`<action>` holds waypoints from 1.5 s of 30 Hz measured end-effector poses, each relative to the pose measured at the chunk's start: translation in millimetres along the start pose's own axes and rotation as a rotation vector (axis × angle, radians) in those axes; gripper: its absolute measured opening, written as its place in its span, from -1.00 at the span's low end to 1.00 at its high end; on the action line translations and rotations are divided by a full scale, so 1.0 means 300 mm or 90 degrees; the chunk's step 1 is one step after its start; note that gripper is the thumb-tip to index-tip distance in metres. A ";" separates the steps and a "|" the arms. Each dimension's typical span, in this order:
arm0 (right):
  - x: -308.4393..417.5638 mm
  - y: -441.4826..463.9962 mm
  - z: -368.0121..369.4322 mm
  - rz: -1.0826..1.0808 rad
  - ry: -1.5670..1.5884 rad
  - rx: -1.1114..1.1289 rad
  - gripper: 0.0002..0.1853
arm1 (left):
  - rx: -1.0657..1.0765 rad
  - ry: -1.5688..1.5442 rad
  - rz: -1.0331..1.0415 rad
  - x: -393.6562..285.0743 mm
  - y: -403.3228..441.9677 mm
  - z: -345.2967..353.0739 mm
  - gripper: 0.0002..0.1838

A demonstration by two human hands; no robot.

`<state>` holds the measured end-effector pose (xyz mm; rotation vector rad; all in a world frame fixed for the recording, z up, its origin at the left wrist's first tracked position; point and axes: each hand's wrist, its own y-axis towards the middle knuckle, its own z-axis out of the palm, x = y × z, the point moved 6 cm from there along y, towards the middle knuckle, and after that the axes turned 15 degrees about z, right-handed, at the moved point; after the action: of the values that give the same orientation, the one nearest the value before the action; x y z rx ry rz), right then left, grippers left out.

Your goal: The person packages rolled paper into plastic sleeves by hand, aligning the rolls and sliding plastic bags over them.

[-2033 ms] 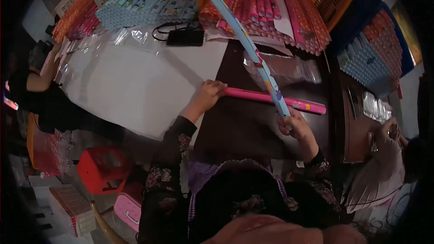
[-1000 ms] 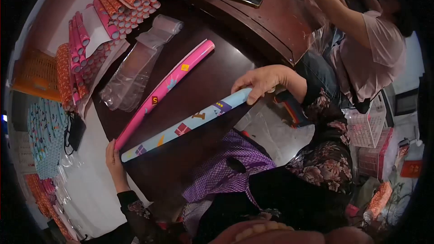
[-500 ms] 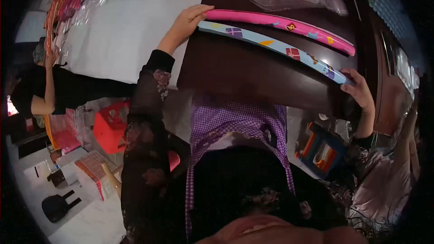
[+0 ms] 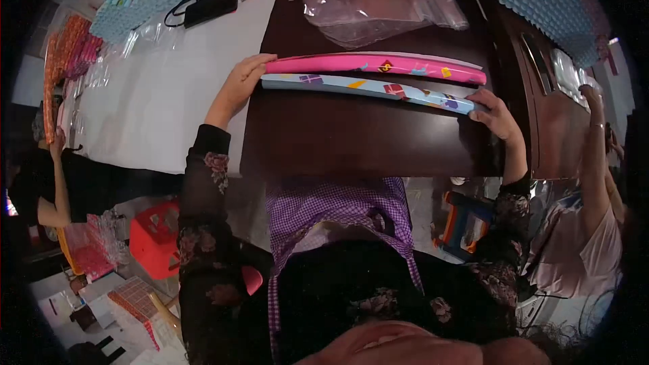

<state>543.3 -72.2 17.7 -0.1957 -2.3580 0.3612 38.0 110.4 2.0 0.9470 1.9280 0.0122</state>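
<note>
Two rolls of wrapping paper lie side by side across the dark table: a pink roll (image 4: 351, 63) and, nearer to me, a light blue roll (image 4: 365, 88) printed with gift boxes. My left hand (image 4: 240, 88) is closed around their left ends, fingertips on the pink one and the blue end against the hand. At the right end of the blue roll, my right hand (image 4: 497, 116) pinches it between thumb and fingers. The pink roll's right end lies just beyond that hand, apart from it.
Clear plastic sleeves (image 4: 378, 13) lie behind the rolls. White sheeting (image 4: 162, 94) covers the table's left part, with a black case (image 4: 211, 7) on it. Stacked rolls (image 4: 155, 0) line the back. A co-worker's arm (image 4: 61, 182) is at left, another person's arm (image 4: 595, 155) at right.
The view has shifted, showing more of the table's back. Both rolls now appear further left and more level. My hands keep their places at the ends.
</note>
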 end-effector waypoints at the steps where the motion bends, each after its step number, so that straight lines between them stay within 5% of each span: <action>1: 0.004 -0.014 -0.005 -0.002 -0.001 -0.005 -0.65 | -0.002 0.001 0.006 -0.013 0.013 0.001 -0.67; 9: -0.014 0.000 0.005 0.003 0.207 0.013 -0.64 | -0.010 -0.049 0.001 -0.004 -0.003 0.007 -0.60; 11: -0.030 0.016 -0.001 -0.075 0.126 -0.025 -0.63 | 0.013 0.018 0.020 -0.050 -0.006 0.007 -0.59; 32: -0.014 0.011 0.016 -0.098 0.089 -0.167 -0.64 | 0.045 0.083 -0.014 -0.012 -0.030 0.006 -0.53; 45: 0.144 -0.045 0.052 -0.148 -0.281 -0.429 -0.56 | 0.041 0.082 -0.013 -0.006 -0.034 0.006 -0.55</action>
<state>500.9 -77.6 39.0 -0.1615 -2.8234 -0.5724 33.7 101.4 -1.5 0.9895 2.0670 -0.0015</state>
